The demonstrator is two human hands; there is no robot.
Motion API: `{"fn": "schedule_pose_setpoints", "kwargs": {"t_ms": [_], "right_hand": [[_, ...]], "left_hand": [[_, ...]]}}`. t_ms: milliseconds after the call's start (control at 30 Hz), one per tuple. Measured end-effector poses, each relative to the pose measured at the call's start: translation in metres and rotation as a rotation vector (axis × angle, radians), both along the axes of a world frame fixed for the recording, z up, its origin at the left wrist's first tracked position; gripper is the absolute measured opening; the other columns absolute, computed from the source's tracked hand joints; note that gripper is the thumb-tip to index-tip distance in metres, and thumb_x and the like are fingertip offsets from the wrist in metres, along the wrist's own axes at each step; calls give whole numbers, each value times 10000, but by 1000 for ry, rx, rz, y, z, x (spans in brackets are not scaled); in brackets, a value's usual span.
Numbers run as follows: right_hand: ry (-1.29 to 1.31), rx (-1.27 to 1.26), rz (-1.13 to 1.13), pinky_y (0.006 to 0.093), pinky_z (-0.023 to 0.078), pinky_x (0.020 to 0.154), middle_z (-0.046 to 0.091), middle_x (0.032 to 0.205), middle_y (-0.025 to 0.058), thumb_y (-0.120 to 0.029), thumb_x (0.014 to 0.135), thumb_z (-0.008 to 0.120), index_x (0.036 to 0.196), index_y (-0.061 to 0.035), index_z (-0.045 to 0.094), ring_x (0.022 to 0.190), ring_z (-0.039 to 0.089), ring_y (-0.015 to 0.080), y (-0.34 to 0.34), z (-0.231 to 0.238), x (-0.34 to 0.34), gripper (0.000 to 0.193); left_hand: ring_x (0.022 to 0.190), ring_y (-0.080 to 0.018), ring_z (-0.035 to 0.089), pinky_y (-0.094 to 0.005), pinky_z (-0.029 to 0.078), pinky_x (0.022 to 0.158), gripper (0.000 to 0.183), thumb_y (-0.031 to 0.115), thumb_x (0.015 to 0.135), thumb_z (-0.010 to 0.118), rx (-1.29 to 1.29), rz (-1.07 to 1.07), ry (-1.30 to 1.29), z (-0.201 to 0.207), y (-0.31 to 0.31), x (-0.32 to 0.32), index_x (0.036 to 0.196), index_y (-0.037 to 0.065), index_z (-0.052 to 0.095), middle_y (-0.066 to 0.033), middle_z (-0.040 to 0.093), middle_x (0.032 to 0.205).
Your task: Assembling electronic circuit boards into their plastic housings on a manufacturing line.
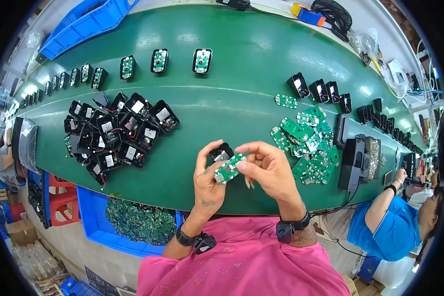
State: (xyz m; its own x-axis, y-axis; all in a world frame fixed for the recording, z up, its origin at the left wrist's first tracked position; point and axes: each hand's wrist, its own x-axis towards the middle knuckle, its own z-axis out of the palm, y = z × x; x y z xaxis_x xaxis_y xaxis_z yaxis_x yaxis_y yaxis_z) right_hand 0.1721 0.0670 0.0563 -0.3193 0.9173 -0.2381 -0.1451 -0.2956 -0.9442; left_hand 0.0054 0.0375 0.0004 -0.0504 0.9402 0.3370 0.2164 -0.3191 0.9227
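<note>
At the near edge of the green table, my left hand (pixel 208 183) is closed round a small black plastic casing (pixel 221 151), whose lower part is hidden. My right hand (pixel 270 170) pinches a green circuit board (pixel 230 168) by its right end, thumb on top. The board is tilted in front of the casing, and its lower left end touches my left hand. To the right lies a heap of similar green circuit boards (pixel 311 140). A pile of black casings (pixel 118 130) with white parts and red wires inside lies to the left.
Casings fitted with boards (pixel 159 60) stand in a row along the back left. More black casings (pixel 319 91) line the back right. A black device (pixel 351 163) stands beyond the boards. A blue bin of boards (pixel 96 222) sits below the table edge. A person in blue (pixel 392 222) works at right.
</note>
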Motion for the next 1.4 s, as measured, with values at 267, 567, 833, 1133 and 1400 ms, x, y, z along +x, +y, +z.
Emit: {"fn": "schedule_pose_setpoints", "kwargs": {"t_ms": [267,567,833,1133,1400], "right_hand": [[89,-96,-128,213,442,465,608,747,37,-55,934,666,1143,26,577,589,570,79,-2,5,2,242],[9,-129,-45,198,425,466,600,741,27,-54,925,679,1113,17,564,619,569,63,-10,-5,4,232],[-508,437,-125,243,495,647,620,1019,83,-47,868,717,1114,-31,653,833,611,100,-10,-14,-3,254],[-602,668,-205,414,457,963,523,1339,138,-106,805,767,968,-83,767,1221,496,277,-15,-13,-11,165],[-464,552,-180,406,457,968,521,1351,145,-93,820,751,949,-70,758,1224,498,283,-21,-29,-15,131]], "left_hand": [[992,-170,624,-290,525,816,166,-31,876,606,-110,-24,-109,5,-4,1,995,-21,722,-165,501,1393],[1163,-209,571,-319,508,936,437,-64,851,634,-163,-97,-263,7,-6,7,1278,3,575,-162,447,1433],[1179,-172,567,-301,498,990,593,-62,883,623,-363,-236,-567,14,-2,-5,1434,-24,408,-130,446,1430],[1178,-176,569,-300,505,975,525,-96,904,591,-407,-168,-555,17,-6,6,1407,-23,460,-126,548,1329],[1174,-173,570,-304,509,971,518,-72,921,610,-470,-195,-540,18,-11,11,1415,-38,458,-128,544,1342]]}}
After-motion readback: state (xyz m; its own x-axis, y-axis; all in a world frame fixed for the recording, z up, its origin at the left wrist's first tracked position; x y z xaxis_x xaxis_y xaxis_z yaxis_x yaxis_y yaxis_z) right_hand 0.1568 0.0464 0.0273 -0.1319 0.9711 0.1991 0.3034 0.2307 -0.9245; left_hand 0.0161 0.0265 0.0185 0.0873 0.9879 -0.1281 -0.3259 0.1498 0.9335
